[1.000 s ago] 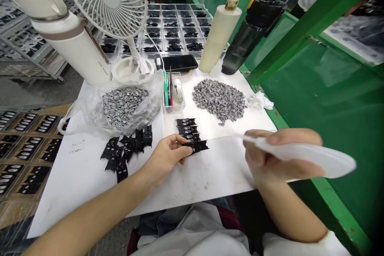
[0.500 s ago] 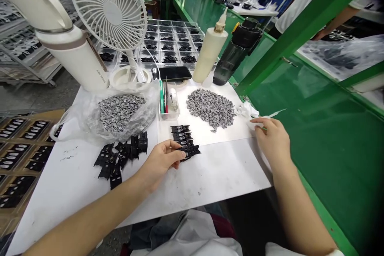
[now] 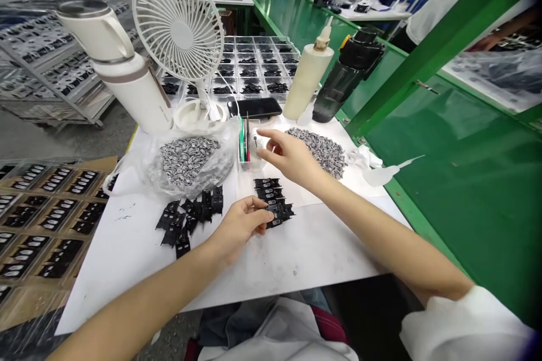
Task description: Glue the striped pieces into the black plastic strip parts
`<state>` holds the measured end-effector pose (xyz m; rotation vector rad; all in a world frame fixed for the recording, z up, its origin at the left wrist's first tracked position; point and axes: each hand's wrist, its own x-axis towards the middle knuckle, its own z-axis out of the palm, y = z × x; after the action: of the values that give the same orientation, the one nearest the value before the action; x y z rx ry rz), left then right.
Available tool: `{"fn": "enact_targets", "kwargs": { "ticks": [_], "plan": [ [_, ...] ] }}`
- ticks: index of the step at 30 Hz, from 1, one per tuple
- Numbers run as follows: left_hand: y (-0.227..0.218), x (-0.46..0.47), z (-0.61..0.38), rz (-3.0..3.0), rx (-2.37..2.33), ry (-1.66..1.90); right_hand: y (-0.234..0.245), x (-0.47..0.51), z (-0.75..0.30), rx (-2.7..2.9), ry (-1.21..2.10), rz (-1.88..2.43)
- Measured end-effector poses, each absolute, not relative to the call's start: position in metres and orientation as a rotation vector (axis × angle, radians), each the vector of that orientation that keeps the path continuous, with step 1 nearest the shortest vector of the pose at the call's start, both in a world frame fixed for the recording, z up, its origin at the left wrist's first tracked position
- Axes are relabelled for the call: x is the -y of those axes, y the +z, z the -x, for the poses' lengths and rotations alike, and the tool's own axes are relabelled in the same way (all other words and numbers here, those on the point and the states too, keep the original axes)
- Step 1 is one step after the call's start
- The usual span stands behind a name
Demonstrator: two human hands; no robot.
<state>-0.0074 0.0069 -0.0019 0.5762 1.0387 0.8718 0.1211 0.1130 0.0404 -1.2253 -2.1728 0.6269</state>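
Observation:
My left hand (image 3: 245, 223) pinches the nearest black plastic part (image 3: 280, 213) in a short row of black parts (image 3: 266, 183) on the white table. Small grey oval pieces show on some of these parts. My right hand (image 3: 292, 159) is over a small clear box (image 3: 250, 166), its thumb and forefinger apart beside a small clear bottle (image 3: 255, 144); I cannot tell whether they touch it. Green and dark tweezers-like tools (image 3: 242, 141) stand in the same box. Behind my right hand spreads a pile of grey oval pieces (image 3: 324, 149), partly hidden.
A plastic bag of grey pieces (image 3: 190, 161) and loose black parts (image 3: 173, 223) lie left. At the back stand a fan (image 3: 184, 34), a white flask (image 3: 133, 90), a squeeze bottle (image 3: 307, 82) and a dark bottle (image 3: 347, 79). A thin-tipped white dropper (image 3: 381, 176) lies right.
My right hand has let go of the white dropper at the table's right edge and moved left to the clear box. My left hand keeps its pinch. The view has shifted slightly.

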Motion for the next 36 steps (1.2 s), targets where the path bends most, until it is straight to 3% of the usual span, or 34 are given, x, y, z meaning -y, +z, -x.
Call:
{"fn": "enact_targets", "kwargs": {
  "ticks": [9, 15, 20, 36],
  "plan": [
    [0.001, -0.008, 0.007, -0.554, -1.053, 0.865, 0.038, -0.134, -0.112, 2.059, 0.737, 1.168],
    [-0.002, -0.008, 0.008, -0.533, -1.038, 0.869, 0.059, -0.097, -0.131, 1.622, 0.615, 0.845],
    [0.000, -0.010, 0.008, -0.520, -1.047, 0.858, 0.040, -0.053, -0.151, 1.618, 0.636, 0.621],
    [0.002, -0.009, 0.008, -0.535, -1.043, 0.845, 0.020, -0.044, -0.154, 1.744, 0.682, 0.759]
  ]
}}
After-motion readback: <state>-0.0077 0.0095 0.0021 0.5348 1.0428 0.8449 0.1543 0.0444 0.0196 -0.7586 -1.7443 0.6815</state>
